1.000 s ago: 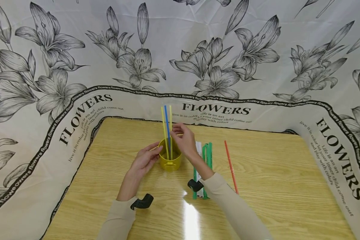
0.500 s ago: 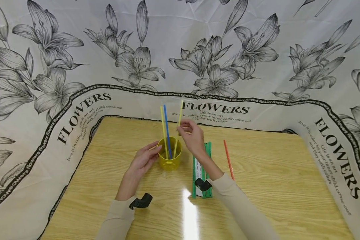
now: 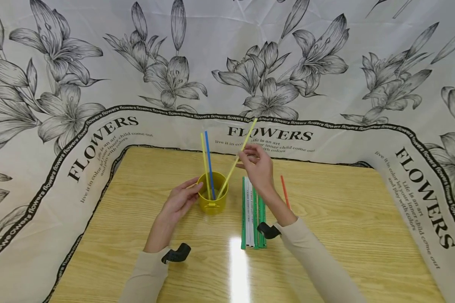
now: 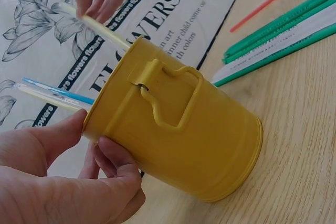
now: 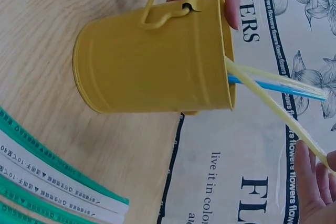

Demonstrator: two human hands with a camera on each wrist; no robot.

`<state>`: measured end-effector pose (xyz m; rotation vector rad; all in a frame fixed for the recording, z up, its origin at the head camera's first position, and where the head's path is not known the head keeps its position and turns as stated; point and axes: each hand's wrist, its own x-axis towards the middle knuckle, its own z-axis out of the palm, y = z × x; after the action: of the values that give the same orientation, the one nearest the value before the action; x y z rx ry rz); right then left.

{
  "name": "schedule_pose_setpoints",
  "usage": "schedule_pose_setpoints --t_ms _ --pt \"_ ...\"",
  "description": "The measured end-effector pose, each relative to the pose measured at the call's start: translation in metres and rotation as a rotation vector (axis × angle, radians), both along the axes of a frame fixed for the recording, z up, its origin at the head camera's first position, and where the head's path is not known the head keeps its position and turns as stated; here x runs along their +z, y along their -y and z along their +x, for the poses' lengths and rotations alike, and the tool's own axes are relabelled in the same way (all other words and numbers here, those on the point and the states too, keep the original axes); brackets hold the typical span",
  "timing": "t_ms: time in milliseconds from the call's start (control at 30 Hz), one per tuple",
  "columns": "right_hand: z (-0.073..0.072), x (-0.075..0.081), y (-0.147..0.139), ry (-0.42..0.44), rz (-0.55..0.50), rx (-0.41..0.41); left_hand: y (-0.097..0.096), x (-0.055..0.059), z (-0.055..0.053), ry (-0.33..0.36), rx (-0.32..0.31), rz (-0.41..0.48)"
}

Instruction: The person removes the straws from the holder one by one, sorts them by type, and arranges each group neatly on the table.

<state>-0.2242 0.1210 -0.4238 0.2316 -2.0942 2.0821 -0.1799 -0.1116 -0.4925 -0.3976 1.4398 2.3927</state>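
Right grip [image 3: 260, 170] is pinching the leaning straw [image 5: 275, 106], lower end sitting inside the bucket [image 4: 184, 98] on the bench [image 3: 345, 219], left grip [image 3: 179, 201] is holding the bucket's top edge; probably worth keeping the pinch light, bucket steady.

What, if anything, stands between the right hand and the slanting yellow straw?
Nothing visible: the right hand pinches the slanting yellow straw, whose lower end is in the yellow bucket. The blue straw and other yellow straw stand left of it.
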Motion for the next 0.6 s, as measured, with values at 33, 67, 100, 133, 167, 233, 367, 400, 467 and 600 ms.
schedule_pose_setpoints --t_ms 33,67,100,133,167,233,367,400,467,600 --pt "0.0 0.001 -0.002 0.002 -0.016 -0.006 0.0 0.0 0.0 0.0 0.001 0.001" --pt "0.0 0.001 -0.003 0.001 -0.032 -0.015 0.0 0.0 0.001 0.0 0.0 0.001" --pt "0.001 0.002 -0.004 0.0 -0.049 -0.025 0.001 0.0 0.001 0.0 0.001 0.001" --pt "0.001 0.004 -0.006 -0.001 -0.067 -0.035 0.001 0.0 0.001 -0.001 0.002 0.002" --pt "0.001 0.005 -0.007 -0.004 -0.085 -0.045 0.001 0.0 0.001 -0.004 0.001 0.002" --pt "0.002 0.007 -0.01 -0.01 -0.109 -0.068 0.002 -0.001 0.002 -0.005 0.001 0.003" --pt "0.002 0.009 -0.018 -0.016 -0.129 -0.099 0.003 -0.002 0.002 -0.008 -0.002 0.015" --pt "0.002 0.009 -0.021 -0.014 -0.127 -0.106 0.003 -0.001 0.002 -0.006 -0.004 0.016" --pt "0.003 0.008 -0.026 -0.01 -0.13 -0.114 0.004 -0.002 0.003 -0.008 -0.015 0.018" --pt "0.004 0.003 -0.039 0.002 -0.115 -0.127 0.006 -0.002 0.004 -0.021 -0.042 0.018"
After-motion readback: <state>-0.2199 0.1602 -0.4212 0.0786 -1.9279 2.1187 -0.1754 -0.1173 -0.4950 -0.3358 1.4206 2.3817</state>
